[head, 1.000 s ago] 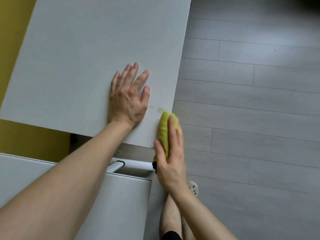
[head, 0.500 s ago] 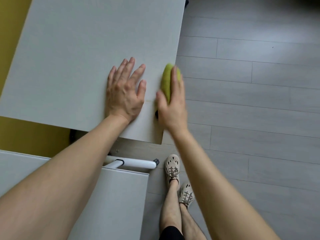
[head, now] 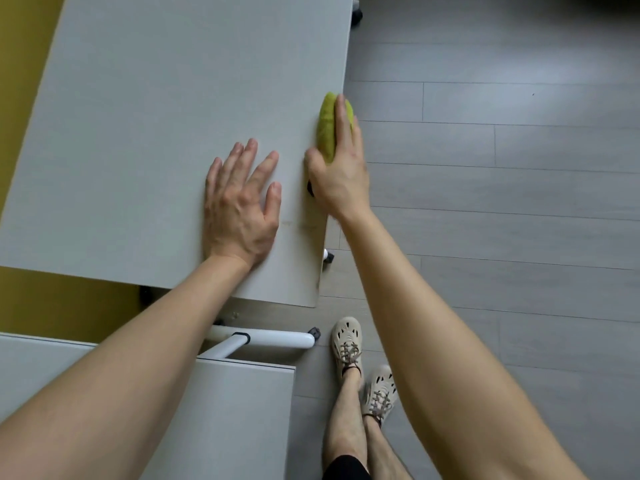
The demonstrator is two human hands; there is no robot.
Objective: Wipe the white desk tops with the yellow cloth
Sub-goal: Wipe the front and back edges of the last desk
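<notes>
The white desk top (head: 156, 116) fills the upper left of the head view. My left hand (head: 240, 206) lies flat on it near its right side, fingers spread and straight. The yellow cloth (head: 325, 129) is folded over the desk's right edge. My right hand (head: 341, 178) holds the cloth there, thumb on the top face and fingers stretched along the cloth over the edge. A faint brownish mark (head: 301, 225) shows on the top between my two wrists. A second white desk top (head: 225, 410) lies at the bottom left, partly under my left forearm.
A white tube leg (head: 270, 339) with a black end cap sits between the two desks. My feet in beige shoes (head: 348, 344) stand on the grey plank floor (head: 502, 202) to the right. A yellow surface (head: 52, 306) borders the desks on the left.
My right hand slid the cloth along the desk's right edge, from the near corner to a spot further away, beside my left hand's fingers. My left hand stayed flat on the top.
</notes>
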